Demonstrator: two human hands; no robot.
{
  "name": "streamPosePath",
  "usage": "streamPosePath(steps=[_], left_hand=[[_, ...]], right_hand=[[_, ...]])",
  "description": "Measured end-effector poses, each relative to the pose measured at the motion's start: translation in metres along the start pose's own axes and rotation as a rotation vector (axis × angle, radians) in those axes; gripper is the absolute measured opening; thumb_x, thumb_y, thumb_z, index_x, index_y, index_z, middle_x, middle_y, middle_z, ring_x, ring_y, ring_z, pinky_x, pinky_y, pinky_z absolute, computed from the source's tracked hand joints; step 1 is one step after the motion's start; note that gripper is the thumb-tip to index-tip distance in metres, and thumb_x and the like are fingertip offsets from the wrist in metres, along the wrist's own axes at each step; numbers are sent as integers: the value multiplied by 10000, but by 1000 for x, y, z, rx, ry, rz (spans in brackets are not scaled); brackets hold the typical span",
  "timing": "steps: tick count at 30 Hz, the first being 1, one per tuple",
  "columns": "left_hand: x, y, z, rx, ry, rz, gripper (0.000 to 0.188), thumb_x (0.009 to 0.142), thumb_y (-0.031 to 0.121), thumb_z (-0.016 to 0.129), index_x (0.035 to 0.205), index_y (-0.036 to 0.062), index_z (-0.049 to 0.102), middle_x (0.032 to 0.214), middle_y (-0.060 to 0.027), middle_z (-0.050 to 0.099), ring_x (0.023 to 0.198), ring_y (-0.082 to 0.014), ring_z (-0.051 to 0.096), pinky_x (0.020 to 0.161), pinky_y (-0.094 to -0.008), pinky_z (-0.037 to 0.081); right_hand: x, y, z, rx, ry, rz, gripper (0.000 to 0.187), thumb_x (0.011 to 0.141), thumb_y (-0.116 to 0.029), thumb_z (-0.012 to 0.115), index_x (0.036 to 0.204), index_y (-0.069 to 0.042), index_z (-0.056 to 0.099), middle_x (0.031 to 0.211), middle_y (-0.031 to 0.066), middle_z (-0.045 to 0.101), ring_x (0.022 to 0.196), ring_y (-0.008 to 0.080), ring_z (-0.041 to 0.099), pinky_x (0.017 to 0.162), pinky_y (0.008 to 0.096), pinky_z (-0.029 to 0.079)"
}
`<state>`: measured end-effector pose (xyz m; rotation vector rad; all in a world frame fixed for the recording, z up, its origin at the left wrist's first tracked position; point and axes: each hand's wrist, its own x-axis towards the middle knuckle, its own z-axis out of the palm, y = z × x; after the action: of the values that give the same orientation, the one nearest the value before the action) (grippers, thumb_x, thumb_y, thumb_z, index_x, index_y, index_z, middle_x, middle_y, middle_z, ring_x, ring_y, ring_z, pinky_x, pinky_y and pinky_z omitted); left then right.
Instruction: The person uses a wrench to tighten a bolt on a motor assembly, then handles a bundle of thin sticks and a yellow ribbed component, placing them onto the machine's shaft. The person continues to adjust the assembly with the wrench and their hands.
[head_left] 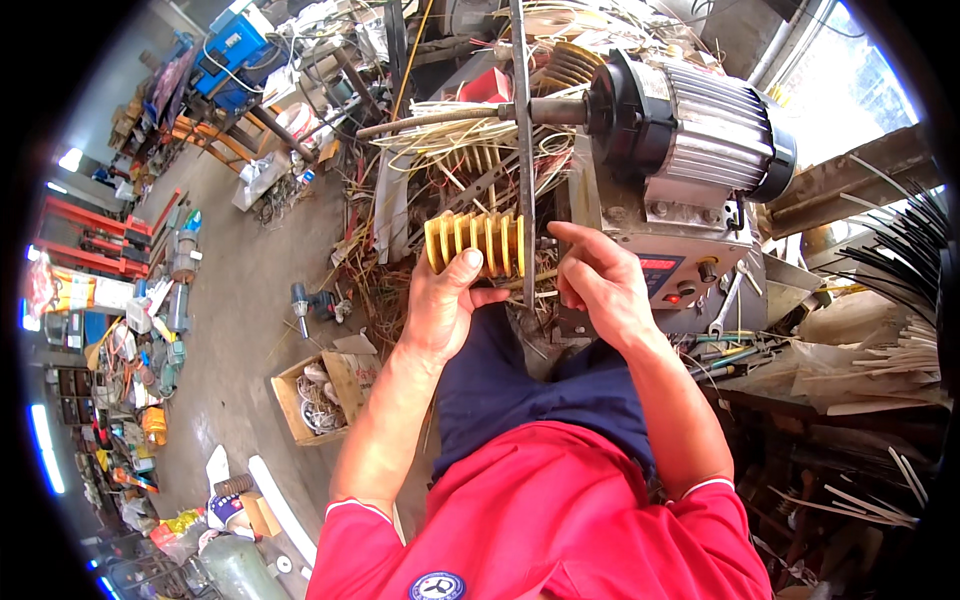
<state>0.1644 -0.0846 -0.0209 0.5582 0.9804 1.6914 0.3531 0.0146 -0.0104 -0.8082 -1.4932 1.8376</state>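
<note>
My left hand (445,305) grips a yellow ribbed coil former (475,240), its thumb pressed on the near side. The former has several parallel flanges, and its right end sits against a long flat metal bar (523,110). To the right of this bar is my right hand (600,275), index finger stretched toward the bar and the other fingers loosely bent. I see nothing held in it; whether the fingertip touches the bar, I cannot tell. Beyond my hands, a threaded shaft (430,122) runs leftward from a finned electric motor (700,130).
Under the motor is a metal control box (680,270) with a knob and a red button. Wrenches (730,298) lie beside it. Wire scraps (450,140) heap up behind the former. A cordless drill (315,305) and a wooden box (320,400) are on the floor, left.
</note>
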Motion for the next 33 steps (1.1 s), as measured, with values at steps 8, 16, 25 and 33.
streamPosePath(steps=[8,16,25,33], left_hand=[[-1,-1,-1,64,-6,-5,605,913,333,721,1390,71,458,1267,-89,617,1114,-223,649,751,-371,639],[-3,-3,-3,56,-4,-1,592,917,320,719,1390,75,460,1260,-88,621,1111,-218,650,755,-375,640],[-1,-3,1,-21,0,5,514,904,180,740,1346,62,504,1202,-86,653,1041,-208,685,785,-354,635],[10,-5,1,30,2,73,611,883,288,763,1371,64,472,1284,-99,609,1134,-237,647,910,-398,594]], right_hand=[[7,4,3,-92,12,53,329,954,-17,530,1267,13,626,712,-1,588,600,62,518,536,210,416],[4,4,0,-104,-27,92,345,947,-15,525,1278,-2,622,765,-1,606,656,52,536,580,227,460],[2,21,2,-284,116,-91,290,875,-24,625,1161,22,640,903,89,673,756,110,626,671,281,525],[22,17,18,-539,227,-552,339,875,37,661,1206,-12,608,898,142,656,776,241,674,681,337,540]])
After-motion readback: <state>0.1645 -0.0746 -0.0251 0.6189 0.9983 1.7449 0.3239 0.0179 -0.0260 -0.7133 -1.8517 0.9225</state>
